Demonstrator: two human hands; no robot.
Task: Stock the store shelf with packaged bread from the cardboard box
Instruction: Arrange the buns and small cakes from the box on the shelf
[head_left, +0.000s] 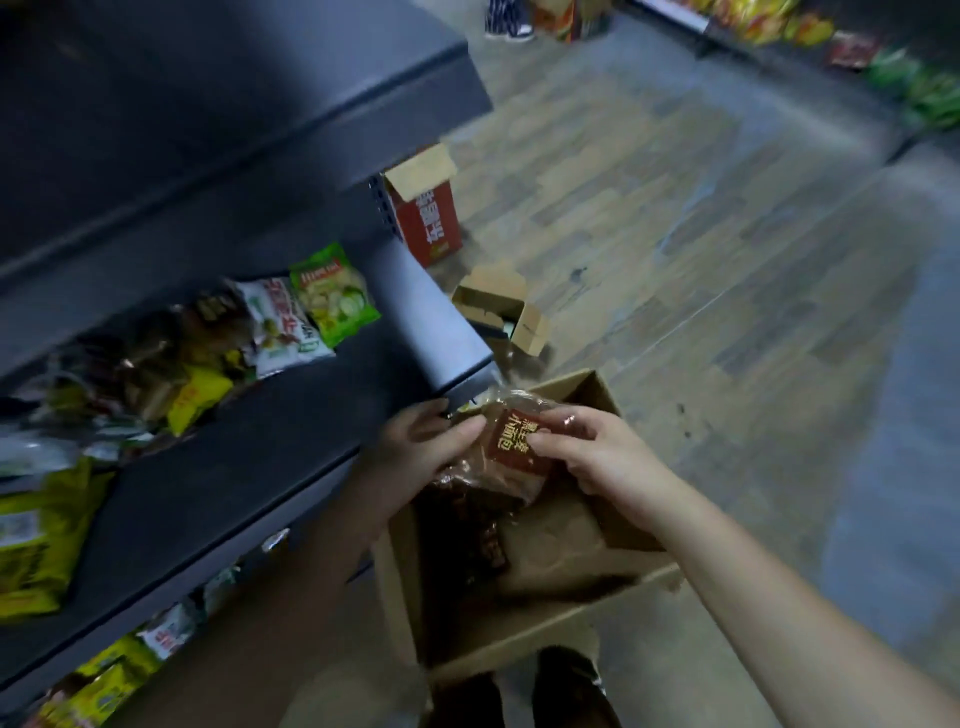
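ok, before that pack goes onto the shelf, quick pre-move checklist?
1. Grip: left hand and right hand both hold the bread package: ok.
2. Package clear of the cardboard box: cannot tell; its lower end overlaps the opening.
3. Space: bare stretch of shelf beside the left hand: ok.
4. Path: snack bags lie further along, off that stretch: ok.
5. Facing: red label faces up: ok.
6. Package intact: cannot tell, blurred.

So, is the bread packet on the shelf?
No, the left hand and right hand hold the bread packet above the cardboard box.
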